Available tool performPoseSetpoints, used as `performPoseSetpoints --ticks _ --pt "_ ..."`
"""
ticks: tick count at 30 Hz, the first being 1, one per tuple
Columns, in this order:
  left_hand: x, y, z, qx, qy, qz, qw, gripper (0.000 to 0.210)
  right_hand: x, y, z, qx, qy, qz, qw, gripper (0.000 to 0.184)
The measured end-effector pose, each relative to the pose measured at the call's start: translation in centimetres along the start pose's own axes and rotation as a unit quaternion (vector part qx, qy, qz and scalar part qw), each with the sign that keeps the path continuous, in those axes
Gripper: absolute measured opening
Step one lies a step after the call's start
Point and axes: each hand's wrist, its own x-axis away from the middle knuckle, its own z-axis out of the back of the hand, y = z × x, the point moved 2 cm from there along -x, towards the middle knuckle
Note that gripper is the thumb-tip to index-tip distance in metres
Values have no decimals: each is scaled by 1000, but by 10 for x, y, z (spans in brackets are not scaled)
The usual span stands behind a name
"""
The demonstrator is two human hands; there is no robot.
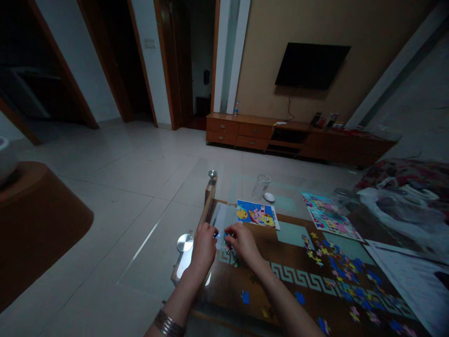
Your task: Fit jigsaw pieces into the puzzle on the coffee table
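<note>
My left hand (204,248) is closed in a pinch over the left end of the glass-topped table, with a small dark blue puzzle piece (216,235) at its fingertips. Close beside it, my right hand (244,241) pinches another small bluish puzzle piece (226,235), partly hidden by the fingers. A few small pieces show beneath the right hand, too dim to make out well. Just beyond the hands lies a cartoon picture sheet (257,214) in blue, yellow and pink. One loose blue piece (245,296) rests nearer to me.
Many loose puzzle pieces (345,267) are spread over the table's right side. A second picture sheet (331,216), a clear jar (261,186), a white lid (269,197), plastic bags (403,215) and a printed paper (410,271) lie around. A brown rounded furniture piece (42,224) stands at left.
</note>
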Motion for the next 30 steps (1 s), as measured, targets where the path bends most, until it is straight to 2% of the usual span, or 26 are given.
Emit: performPoseSetpoints --ticks 11,30 --pt "-2 1 -1 2 -9 -9 1000 26 5 0 2 -1 1 15 1000 20" --pt "0 12 0 -5 0 -1 1000 11 2 -2 0 0 -9 15 1000 19"
